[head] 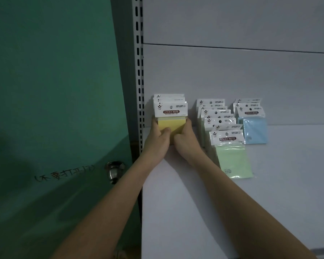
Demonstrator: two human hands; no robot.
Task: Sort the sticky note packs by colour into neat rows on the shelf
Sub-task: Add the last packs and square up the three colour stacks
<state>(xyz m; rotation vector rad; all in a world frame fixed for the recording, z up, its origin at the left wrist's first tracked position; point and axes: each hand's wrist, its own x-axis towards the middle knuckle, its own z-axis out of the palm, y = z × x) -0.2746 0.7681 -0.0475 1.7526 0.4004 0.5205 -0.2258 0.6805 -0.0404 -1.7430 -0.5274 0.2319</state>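
Observation:
A stack of yellow sticky note packs [170,111] stands upright at the far left of the white shelf [269,184], close to the back panel. My left hand [156,139] grips its left side and my right hand [185,141] grips its right side, thumbs on the front pack. To the right a row of several green packs [230,156] runs from the back toward me, overlapping one another. Further right is a short row of blue packs [254,130].
A slotted metal upright [138,75] bounds the shelf on the left. Beyond it is a green door [54,109] with a metal knob [114,171] and handwriting. The grey back panel [232,71] rises behind the packs.

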